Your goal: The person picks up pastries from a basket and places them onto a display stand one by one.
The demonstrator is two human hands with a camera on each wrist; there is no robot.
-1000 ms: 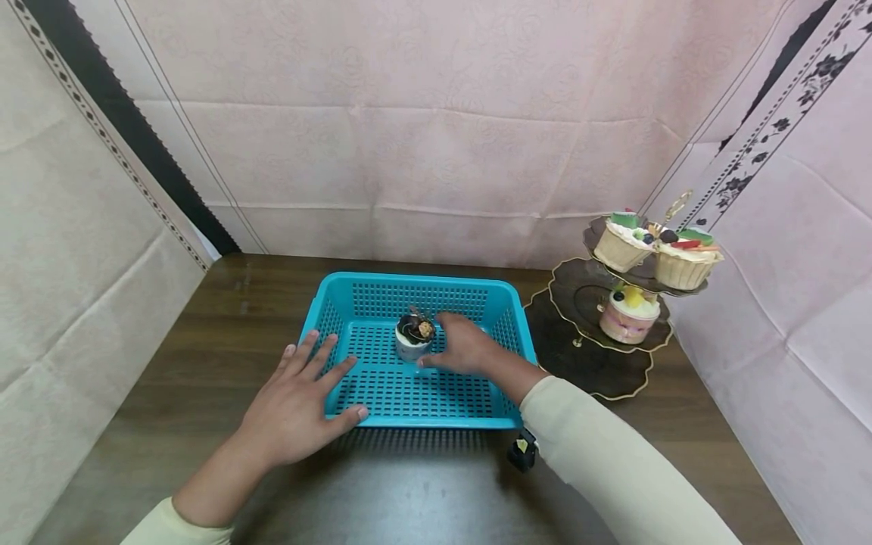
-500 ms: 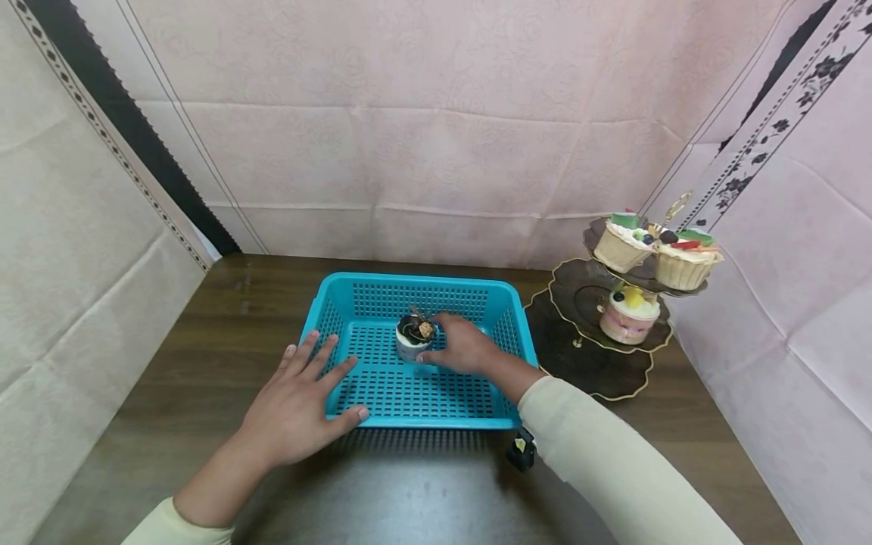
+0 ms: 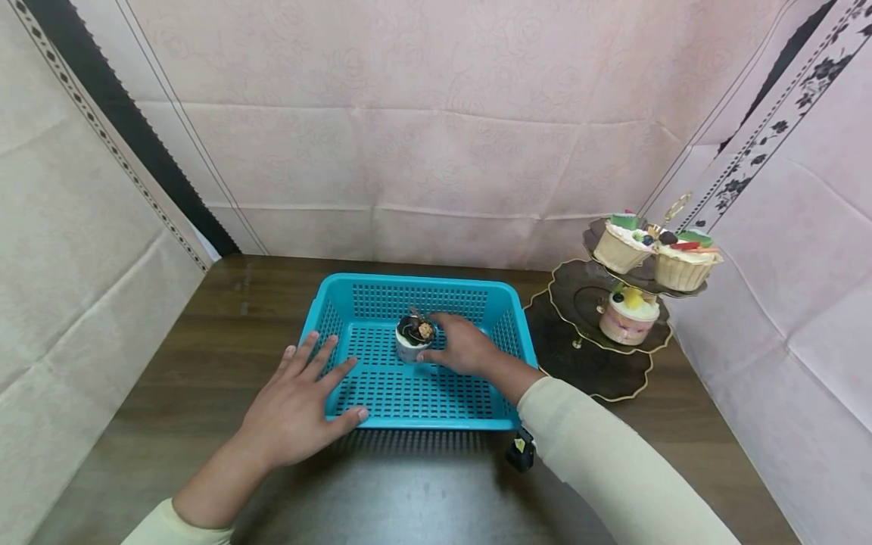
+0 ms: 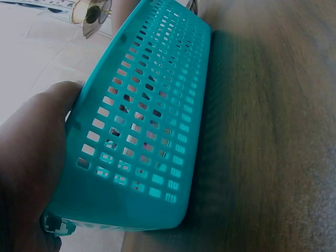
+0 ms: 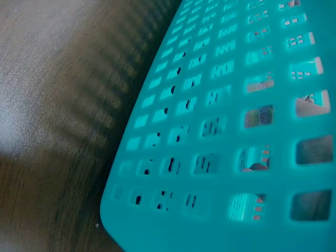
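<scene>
A small dessert cup (image 3: 412, 340) with a dark chocolate top and a nut-like piece stands upright inside the blue perforated basket (image 3: 436, 424). My right hand (image 3: 466, 347) reaches over the basket's right side and holds the cup from its right, thumb at the front and fingers behind. My left hand (image 3: 293, 409) rests with spread fingers on the basket's front left corner. In the left wrist view the left thumb (image 4: 65, 97) lies against the rim. The right wrist view shows mostly the basket's outer wall (image 5: 173, 231); the right hand's grip is hidden there.
Right of the basket stands a dark tiered stand (image 3: 593, 371) with gold wavy edges. It bears two cream-topped cupcakes (image 3: 684, 266) above and a pink layered dessert cup (image 3: 630, 322) below. Pale cloth (image 3: 436, 166) hangs behind the wooden table (image 3: 225, 333).
My right thumb has closed in against the dessert cup from slightly apart a second ago. The cup, the basket and my left hand have stayed in place.
</scene>
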